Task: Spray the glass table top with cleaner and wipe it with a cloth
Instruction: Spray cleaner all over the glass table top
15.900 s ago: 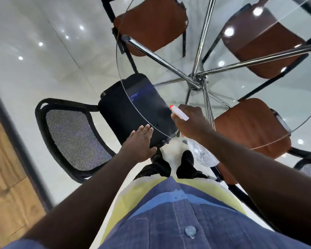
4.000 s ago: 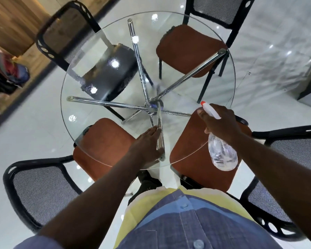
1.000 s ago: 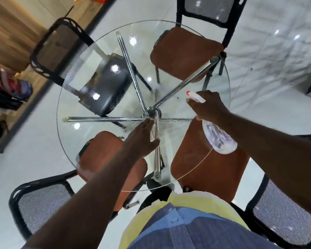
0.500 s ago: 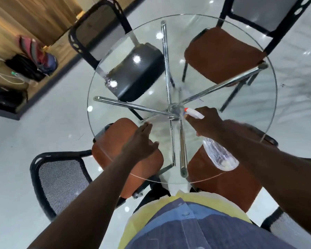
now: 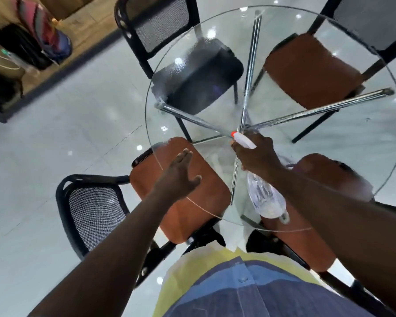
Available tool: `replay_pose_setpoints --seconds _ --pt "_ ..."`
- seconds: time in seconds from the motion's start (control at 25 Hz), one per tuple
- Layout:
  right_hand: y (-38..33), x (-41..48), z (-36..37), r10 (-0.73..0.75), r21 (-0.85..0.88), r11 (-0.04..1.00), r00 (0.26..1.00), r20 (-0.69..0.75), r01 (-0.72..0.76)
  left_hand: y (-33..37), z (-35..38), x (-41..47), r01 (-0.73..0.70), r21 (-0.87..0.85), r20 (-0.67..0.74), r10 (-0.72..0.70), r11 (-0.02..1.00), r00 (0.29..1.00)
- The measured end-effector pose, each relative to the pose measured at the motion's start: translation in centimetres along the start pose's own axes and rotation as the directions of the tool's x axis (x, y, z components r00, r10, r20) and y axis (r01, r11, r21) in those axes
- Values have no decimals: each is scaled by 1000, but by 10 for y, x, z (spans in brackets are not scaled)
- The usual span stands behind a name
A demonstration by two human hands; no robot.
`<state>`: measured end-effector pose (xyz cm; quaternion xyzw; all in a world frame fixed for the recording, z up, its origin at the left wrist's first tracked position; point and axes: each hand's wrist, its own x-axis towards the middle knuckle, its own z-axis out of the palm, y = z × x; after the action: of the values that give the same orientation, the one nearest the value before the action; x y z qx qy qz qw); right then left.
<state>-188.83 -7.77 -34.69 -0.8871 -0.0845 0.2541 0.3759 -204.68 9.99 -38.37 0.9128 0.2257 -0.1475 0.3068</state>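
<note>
The round glass table top (image 5: pixel 361 133) lies below me on chrome legs that meet at a hub near the middle. My right hand (image 5: pixel 257 155) grips a clear spray bottle (image 5: pixel 264 197) with a white head and a red nozzle tip, which points at the hub. Fine spray droplets show on the glass over the black chair seat. My left hand (image 5: pixel 181 177) is flat with fingers together, palm down over the near left rim of the glass; I cannot tell whether it touches. No cloth is in view.
Chairs ring the table: a black seat (image 5: pixel 201 78) at far left, brown seats at far right (image 5: pixel 311 72), near left (image 5: pixel 183 204) and near right (image 5: pixel 306 243). Bags (image 5: pixel 44 35) lie by a wood-panelled wall at upper left. The floor is glossy pale tile.
The view has swung so that the table sits further right. My right hand with the bottle stays by the hub. My left hand has shifted toward the near left rim.
</note>
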Motion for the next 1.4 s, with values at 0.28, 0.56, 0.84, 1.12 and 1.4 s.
replay_pose_setpoints --seconds 0.28,0.56,0.84,1.12,1.4 --pt "-2 -42 21 -5 69 998 1000 -27 7 -17 -11 -14 -89 22 29 88 996 996" --pt "83 -126 -59 134 321 946 943 -304 -31 94 13 -14 -402 161 111 388 902 915" --pt "222 -308 -199 223 386 917 673 -705 101 305 120 -95 -780 212 265 734 588 625" --pt "349 -509 -311 443 481 877 412 -796 -14 497 241 -212 -965 99 359 896 243 262" --pt "448 -598 -402 473 479 877 209 -856 -22 643 336 -265 -999 30 374 926 34 42"
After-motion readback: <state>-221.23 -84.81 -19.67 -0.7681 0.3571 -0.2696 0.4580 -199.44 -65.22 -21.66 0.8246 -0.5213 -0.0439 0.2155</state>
